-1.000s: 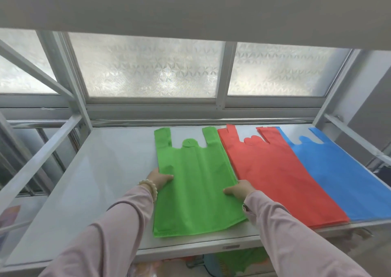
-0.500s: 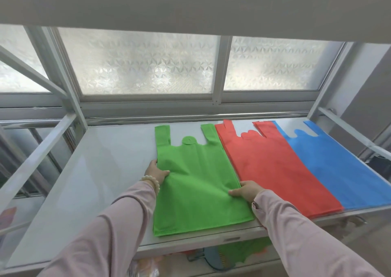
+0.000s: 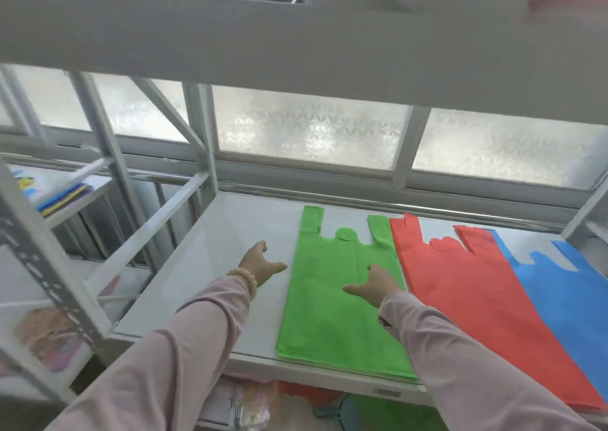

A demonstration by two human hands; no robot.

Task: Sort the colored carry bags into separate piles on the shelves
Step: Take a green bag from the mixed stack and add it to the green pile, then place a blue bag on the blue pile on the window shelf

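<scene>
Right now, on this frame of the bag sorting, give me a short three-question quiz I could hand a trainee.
1. Three bags lie side by side on the shelf. Which colour is in the middle? A green, B red, C blue.
2. True or false: the left hand grips a bag.
3. Fill in: the right hand is over the ___ bag.

Key
1. B: the red bag lies between the green bag and the blue bag.
2. False: it is open over bare shelf, to the left of the green bag.
3. Green.
</scene>
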